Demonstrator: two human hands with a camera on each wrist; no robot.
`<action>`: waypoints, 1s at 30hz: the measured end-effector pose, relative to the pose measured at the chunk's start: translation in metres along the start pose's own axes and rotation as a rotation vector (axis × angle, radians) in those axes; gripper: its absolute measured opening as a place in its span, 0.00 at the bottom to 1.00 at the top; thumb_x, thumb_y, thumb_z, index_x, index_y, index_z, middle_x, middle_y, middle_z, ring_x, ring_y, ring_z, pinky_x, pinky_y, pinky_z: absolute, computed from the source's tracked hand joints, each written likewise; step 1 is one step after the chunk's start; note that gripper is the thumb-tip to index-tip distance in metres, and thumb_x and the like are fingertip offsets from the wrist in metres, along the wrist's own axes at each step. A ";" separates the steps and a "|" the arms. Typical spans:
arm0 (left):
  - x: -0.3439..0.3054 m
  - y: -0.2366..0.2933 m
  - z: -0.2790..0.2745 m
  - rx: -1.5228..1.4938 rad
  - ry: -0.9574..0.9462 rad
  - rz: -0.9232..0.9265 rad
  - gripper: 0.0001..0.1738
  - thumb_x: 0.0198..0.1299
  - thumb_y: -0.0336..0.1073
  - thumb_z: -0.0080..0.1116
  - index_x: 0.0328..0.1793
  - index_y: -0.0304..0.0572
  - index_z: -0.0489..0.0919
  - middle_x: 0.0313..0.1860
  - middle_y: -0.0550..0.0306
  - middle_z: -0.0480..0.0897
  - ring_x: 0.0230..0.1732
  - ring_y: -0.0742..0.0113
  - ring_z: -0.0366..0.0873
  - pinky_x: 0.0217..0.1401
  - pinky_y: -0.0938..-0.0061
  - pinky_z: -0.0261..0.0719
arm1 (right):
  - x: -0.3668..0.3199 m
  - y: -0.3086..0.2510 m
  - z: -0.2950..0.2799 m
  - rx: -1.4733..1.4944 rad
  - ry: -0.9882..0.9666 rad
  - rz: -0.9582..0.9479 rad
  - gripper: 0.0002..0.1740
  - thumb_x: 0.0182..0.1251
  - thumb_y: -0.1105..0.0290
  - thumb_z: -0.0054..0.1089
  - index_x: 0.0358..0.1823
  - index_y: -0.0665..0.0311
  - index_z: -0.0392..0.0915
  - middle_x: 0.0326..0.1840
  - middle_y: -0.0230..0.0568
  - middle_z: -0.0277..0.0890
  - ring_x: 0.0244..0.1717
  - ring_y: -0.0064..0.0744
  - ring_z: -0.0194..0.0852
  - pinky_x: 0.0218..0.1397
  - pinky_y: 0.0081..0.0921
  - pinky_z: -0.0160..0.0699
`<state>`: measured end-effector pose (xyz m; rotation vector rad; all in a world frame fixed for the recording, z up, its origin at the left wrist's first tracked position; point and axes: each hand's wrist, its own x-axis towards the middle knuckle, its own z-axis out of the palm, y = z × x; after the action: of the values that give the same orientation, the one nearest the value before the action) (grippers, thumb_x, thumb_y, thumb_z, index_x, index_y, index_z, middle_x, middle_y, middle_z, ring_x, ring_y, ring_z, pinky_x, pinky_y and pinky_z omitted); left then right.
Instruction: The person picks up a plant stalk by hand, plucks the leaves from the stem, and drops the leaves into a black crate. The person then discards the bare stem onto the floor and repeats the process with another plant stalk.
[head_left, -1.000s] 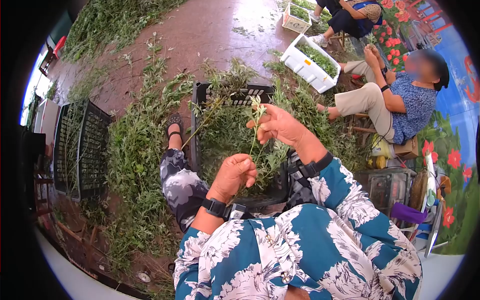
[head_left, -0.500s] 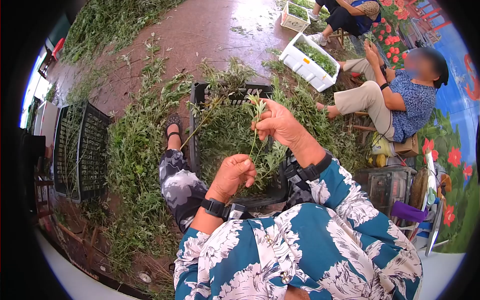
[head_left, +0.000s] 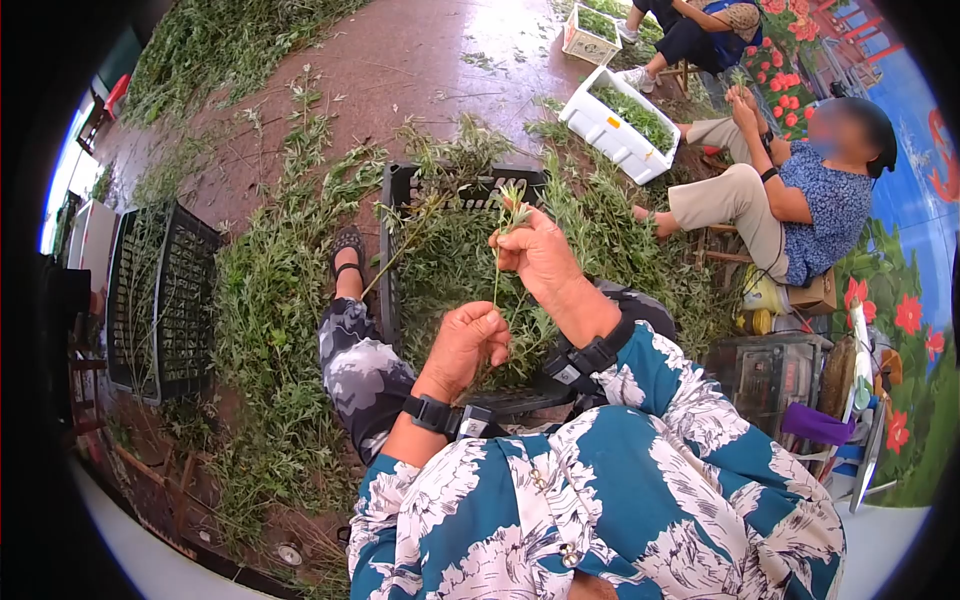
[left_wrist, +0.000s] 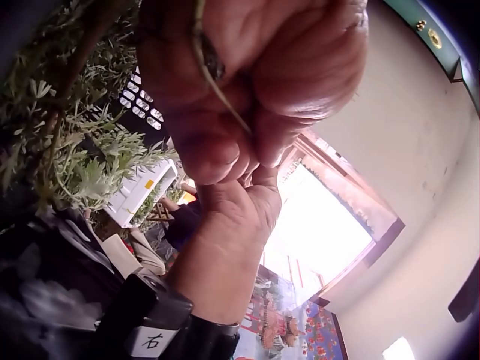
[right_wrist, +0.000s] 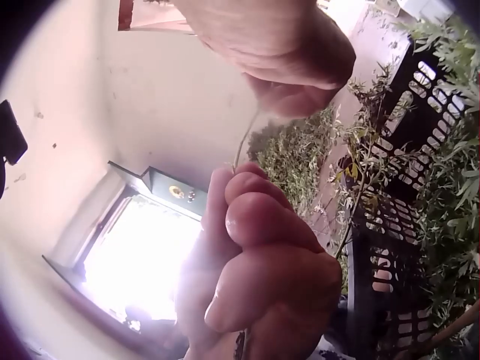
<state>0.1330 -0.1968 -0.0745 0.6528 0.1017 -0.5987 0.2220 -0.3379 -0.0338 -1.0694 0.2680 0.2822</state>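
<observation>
My left hand (head_left: 465,345) pinches the lower part of a thin green stem (head_left: 497,277) between thumb and curled fingers. Above and to its right, my right hand (head_left: 540,255) grips the same sprig near its leafy top (head_left: 514,208). Both hands are over a black slatted crate (head_left: 389,300) full of cut leafy stalks. In the left wrist view, the stem's lower end (left_wrist: 212,82) runs along the left palm. Seen from the right wrist, a bare length of stem (right_wrist: 244,139) spans the gap between the two hands.
Loose leafy stalks (head_left: 280,310) cover the floor around the crate. Another black crate (head_left: 160,300) stands at left. A white box of greens (head_left: 620,125) is at the upper right, beside a seated person (head_left: 825,200). A clear plastic bin (head_left: 770,370) sits at right.
My right hand has shifted slightly left and down, its wrist turning, and now closes round the sprig's upper part. My left hand has stayed nearly still on the stem.
</observation>
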 end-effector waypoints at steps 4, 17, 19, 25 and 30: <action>-0.001 -0.001 -0.001 -0.008 0.002 -0.011 0.10 0.57 0.37 0.57 0.33 0.38 0.73 0.24 0.59 0.74 0.22 0.72 0.72 0.19 0.78 0.72 | 0.011 0.002 -0.005 0.018 -0.012 -0.016 0.29 0.48 0.82 0.52 0.56 0.65 0.61 0.29 0.44 0.74 0.26 0.30 0.75 0.24 0.22 0.76; -0.003 0.002 -0.002 -0.038 0.014 0.015 0.11 0.58 0.38 0.56 0.31 0.38 0.73 0.24 0.58 0.75 0.21 0.72 0.72 0.19 0.78 0.71 | 0.003 -0.029 -0.007 -0.186 -0.255 0.053 0.35 0.55 0.79 0.53 0.64 0.70 0.47 0.36 0.54 0.73 0.29 0.34 0.77 0.30 0.25 0.81; -0.003 0.002 -0.002 -0.028 0.010 0.011 0.11 0.58 0.38 0.56 0.31 0.38 0.72 0.24 0.58 0.75 0.21 0.72 0.72 0.19 0.78 0.71 | 0.002 -0.030 -0.006 -0.231 -0.258 0.024 0.36 0.54 0.80 0.53 0.64 0.70 0.47 0.34 0.53 0.73 0.26 0.34 0.77 0.27 0.25 0.81; -0.003 0.003 -0.002 -0.008 -0.014 0.004 0.11 0.58 0.37 0.55 0.31 0.37 0.72 0.23 0.58 0.74 0.21 0.72 0.70 0.20 0.78 0.71 | 0.000 -0.036 -0.005 -0.429 -0.203 -0.036 0.36 0.51 0.83 0.49 0.64 0.71 0.48 0.28 0.48 0.74 0.24 0.32 0.76 0.26 0.23 0.80; -0.004 0.003 0.001 0.013 -0.016 0.003 0.11 0.58 0.38 0.55 0.30 0.38 0.71 0.22 0.59 0.72 0.20 0.73 0.69 0.19 0.79 0.71 | -0.002 -0.040 -0.004 -0.867 -0.183 -0.205 0.35 0.51 0.83 0.45 0.64 0.70 0.51 0.28 0.46 0.75 0.22 0.27 0.74 0.25 0.21 0.77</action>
<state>0.1318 -0.1935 -0.0709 0.6606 0.0823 -0.6020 0.2345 -0.3594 -0.0018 -1.8980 -0.1561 0.3158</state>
